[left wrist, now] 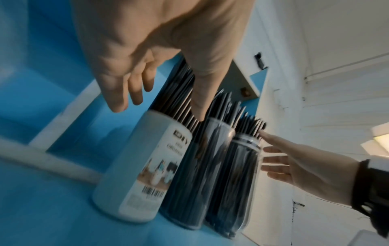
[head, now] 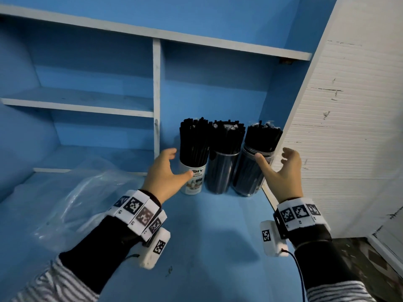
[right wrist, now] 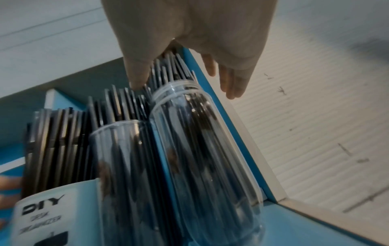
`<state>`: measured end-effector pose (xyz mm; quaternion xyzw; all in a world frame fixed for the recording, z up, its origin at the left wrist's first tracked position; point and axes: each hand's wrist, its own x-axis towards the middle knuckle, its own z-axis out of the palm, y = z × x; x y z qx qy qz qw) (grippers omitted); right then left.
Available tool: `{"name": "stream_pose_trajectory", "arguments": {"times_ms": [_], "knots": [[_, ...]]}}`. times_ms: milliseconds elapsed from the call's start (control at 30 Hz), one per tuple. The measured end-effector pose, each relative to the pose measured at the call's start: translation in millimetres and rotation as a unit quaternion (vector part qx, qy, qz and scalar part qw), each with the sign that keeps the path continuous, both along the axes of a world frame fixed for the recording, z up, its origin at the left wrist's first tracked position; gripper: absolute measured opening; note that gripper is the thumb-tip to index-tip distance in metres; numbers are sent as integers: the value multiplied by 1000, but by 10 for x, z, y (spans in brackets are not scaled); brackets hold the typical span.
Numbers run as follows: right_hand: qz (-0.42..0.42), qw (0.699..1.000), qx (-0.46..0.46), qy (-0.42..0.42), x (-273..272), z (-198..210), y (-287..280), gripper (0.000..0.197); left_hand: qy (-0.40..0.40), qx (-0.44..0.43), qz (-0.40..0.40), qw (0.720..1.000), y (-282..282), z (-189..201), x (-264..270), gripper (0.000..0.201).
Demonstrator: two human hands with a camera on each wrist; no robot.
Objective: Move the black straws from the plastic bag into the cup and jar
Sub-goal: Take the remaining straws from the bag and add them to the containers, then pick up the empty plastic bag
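- The straws (head: 194, 138) stood packed in three holders at frame centre: the white cup (head: 193, 178), a clear glass (head: 220, 171) and the ribbed clear jar (head: 250, 171), all touching in a row.
- My left hand (head: 165, 175) was spread open beside the cup, and my right hand (head: 281, 168) was open by the jar, neither gripping.
- I judged it best to press the row together gently, since stiff, thin straws topple light holders.
- The crinkled bag (head: 87, 192) lay empty at lower left on the smooth blue shelf (head: 218, 236).

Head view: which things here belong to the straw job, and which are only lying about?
Belong to the job:
black straws
white cup
middle clear jar
right clear jar
plastic bag
left hand
right hand

Only lying about:
blue shelf unit
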<state>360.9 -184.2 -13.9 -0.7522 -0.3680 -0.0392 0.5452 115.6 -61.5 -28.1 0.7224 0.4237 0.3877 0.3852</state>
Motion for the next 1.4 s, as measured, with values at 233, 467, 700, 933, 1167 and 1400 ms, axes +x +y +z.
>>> {"name": "stream_pose_trajectory", "arguments": {"times_ms": [233,467,700,933,1167,1400], "knots": [[148,986,-59,-55,-904,-29,178,7,61,192,64,977,-359,420,-964,26],[330,888,-314,-67,-1816,-214,693,30,189,42,1,981,-14,267,-1791,45],[387,819,-423,-21,-2120,-215,814,46,46,60,29,997,-22,204,-1932,46],[426,877,-122,183,-2219,-55,650,88,-159,14,25,987,-148,268,-1700,34],[464,884,4,60,-2376,315,413,46,-181,26,-78,980,-370,297,-1219,30],[402,909,37,101,-2012,422,263,25,-192,4,-95,977,-345,406,-1294,31]]}}
